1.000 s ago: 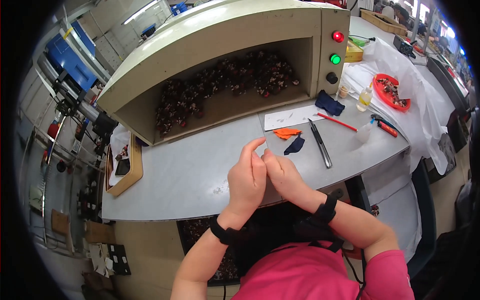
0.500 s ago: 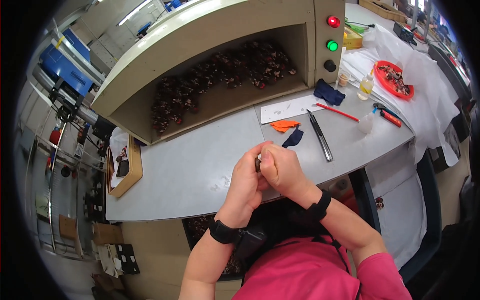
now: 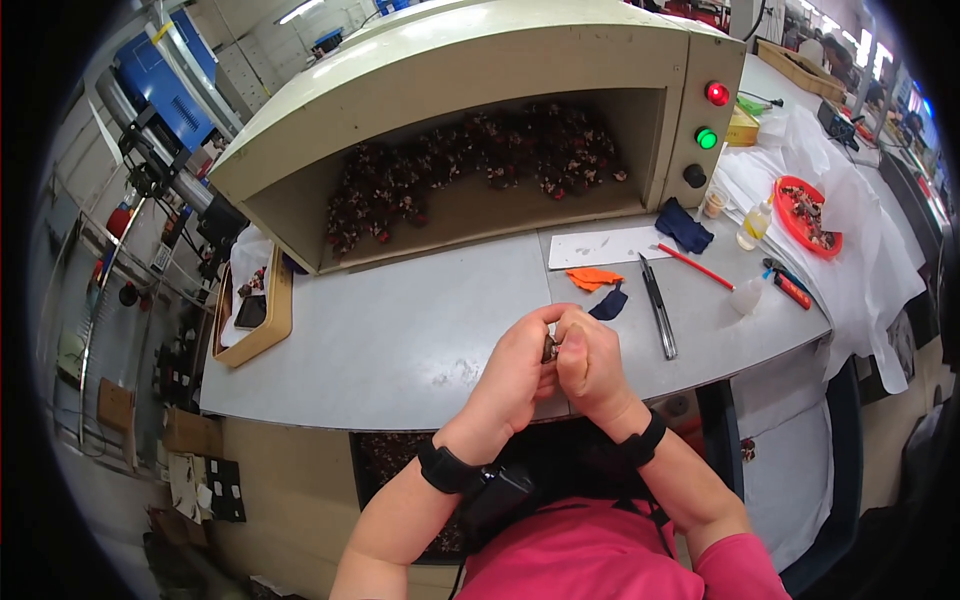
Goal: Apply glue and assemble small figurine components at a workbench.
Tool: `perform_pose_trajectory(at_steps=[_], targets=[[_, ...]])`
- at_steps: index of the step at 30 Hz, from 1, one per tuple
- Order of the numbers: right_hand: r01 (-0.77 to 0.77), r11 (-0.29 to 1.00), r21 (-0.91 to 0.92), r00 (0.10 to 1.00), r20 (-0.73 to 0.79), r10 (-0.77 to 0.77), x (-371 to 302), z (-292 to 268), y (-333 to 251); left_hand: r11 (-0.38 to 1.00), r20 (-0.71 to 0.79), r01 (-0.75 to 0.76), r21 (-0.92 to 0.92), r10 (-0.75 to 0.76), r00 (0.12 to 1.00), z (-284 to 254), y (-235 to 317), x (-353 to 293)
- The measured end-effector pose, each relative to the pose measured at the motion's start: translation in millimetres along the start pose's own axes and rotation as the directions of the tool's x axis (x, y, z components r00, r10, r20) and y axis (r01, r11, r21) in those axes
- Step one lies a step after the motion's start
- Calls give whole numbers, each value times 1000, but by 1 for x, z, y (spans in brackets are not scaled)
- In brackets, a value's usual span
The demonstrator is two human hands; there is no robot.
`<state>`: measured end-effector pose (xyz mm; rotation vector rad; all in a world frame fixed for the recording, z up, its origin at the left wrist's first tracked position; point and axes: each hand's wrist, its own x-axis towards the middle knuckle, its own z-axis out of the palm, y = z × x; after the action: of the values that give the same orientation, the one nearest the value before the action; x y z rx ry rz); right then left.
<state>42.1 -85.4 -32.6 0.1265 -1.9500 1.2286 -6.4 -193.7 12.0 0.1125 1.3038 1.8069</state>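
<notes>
My left hand (image 3: pixel 515 375) and my right hand (image 3: pixel 588 360) are pressed together above the near edge of the grey workbench (image 3: pixel 400 340). Between their fingertips they pinch a small dark part (image 3: pixel 549 348), mostly hidden by the fingers. Both wrists wear black bands. Just beyond the hands lie an orange scrap (image 3: pixel 593 277), a dark blue scrap (image 3: pixel 610 303) and a long dark tool (image 3: pixel 658 318).
A cream hood (image 3: pixel 450 70) with red and green lamps holds a heap of small dark parts (image 3: pixel 470 165). A wooden tray (image 3: pixel 262 315) sits at left. A red pencil (image 3: pixel 695 266), small bottles (image 3: pixel 752 222) and a red bowl (image 3: pixel 806 212) are at right.
Both hands have closed together and drawn nearer to me, fingers that were spread a second ago now pinch the small part.
</notes>
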Motion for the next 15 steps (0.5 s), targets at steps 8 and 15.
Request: perform_pose_trajectory(at_steps=[8,15], targets=[[-273,962,17,962,-9,273,-5,3,-4,972,-119,-81,220,109,987,13,-1,0],[-304,952,-25,953,-10,304,0,-1,2,986,-121,-116,120,130,984,14,-11,13]])
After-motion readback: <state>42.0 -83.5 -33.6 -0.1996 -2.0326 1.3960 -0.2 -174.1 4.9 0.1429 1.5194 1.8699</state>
